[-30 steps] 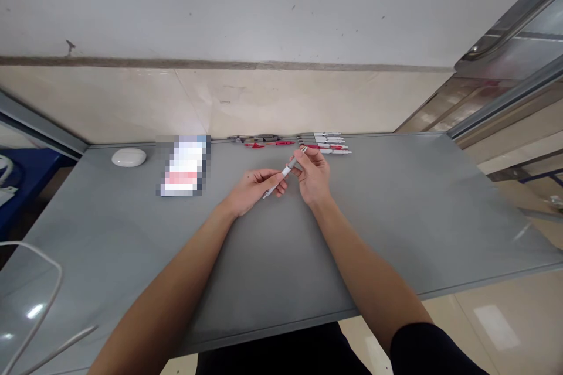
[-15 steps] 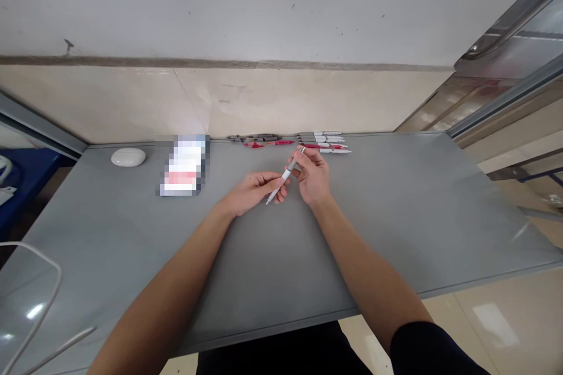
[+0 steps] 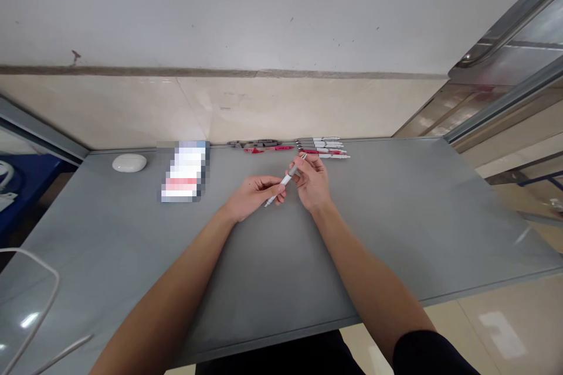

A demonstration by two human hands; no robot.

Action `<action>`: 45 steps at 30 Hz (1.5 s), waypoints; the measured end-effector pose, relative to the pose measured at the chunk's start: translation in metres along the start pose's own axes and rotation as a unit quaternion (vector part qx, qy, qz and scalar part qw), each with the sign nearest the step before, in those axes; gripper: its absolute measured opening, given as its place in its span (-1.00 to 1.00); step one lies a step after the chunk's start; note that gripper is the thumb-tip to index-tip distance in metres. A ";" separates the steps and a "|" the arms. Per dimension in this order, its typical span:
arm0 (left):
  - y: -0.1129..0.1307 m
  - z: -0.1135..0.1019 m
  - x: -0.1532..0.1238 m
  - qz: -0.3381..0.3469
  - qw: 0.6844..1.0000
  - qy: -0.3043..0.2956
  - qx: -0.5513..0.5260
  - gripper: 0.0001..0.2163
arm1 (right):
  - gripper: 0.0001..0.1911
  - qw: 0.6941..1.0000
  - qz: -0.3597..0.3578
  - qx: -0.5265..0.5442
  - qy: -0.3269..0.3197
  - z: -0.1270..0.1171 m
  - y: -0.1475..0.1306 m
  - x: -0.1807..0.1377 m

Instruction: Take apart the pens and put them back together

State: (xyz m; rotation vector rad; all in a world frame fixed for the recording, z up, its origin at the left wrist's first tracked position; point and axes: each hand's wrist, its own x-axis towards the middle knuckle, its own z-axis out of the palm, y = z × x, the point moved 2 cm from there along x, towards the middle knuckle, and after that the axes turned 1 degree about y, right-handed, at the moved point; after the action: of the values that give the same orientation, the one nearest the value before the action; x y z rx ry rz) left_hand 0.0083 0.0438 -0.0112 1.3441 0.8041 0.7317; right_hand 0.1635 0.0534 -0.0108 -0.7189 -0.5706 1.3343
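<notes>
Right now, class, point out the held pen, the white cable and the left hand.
Held pen (image 3: 287,179), head view: white barrel.
White cable (image 3: 57,284), head view: its bend.
Left hand (image 3: 250,195), head view: near the thumb's base.

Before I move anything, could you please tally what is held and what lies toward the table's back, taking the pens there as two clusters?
Held white-and-gray pen: 1
Dark-and-red pen cluster: 1
Mostly white pen cluster: 1
Phone: 1
White rounded object: 1
Total: 5
Single pens in the clusters are too small to count surely.
</notes>
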 end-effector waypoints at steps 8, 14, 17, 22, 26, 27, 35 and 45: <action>0.005 0.003 -0.002 -0.026 0.997 -0.051 -0.055 -0.72 | -0.77 0.999 0.025 -0.007 -0.024 -0.002 0.000 0.000; -0.006 0.000 0.003 0.002 0.997 0.043 -0.068 -0.74 | -0.73 1.000 -0.005 0.006 -0.005 0.000 0.000 0.001; -0.006 0.000 0.003 -0.006 0.998 0.048 -0.028 -0.75 | -0.72 1.000 -0.004 -0.001 -0.005 0.001 0.000 0.001; 0.000 0.000 0.000 -0.011 1.000 0.005 -0.001 -0.76 | -0.75 1.000 0.007 -0.019 -0.008 0.002 -0.001 -0.001; 0.002 -0.001 -0.002 -0.011 0.999 -0.034 -0.010 -0.74 | -0.81 0.999 0.011 -0.020 -0.034 0.003 -0.002 -0.003; 0.003 0.000 -0.002 -0.015 0.999 -0.046 -0.015 -0.73 | -0.82 0.999 0.013 -0.023 -0.039 0.003 -0.002 -0.004; 0.001 0.001 0.001 -0.022 0.997 -0.010 -0.071 -0.76 | -0.74 1.000 -0.012 -0.024 0.001 0.001 0.000 -0.001; 0.004 0.002 -0.001 -0.011 1.000 -0.018 -0.005 -0.77 | -0.74 0.999 -0.003 -0.045 0.002 0.002 -0.001 -0.003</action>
State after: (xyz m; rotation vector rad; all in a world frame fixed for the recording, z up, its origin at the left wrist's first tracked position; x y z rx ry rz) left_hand 0.0096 0.0423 -0.0075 1.3347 0.7854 0.6916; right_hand 0.1619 0.0509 -0.0085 -0.7937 -0.6317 1.3082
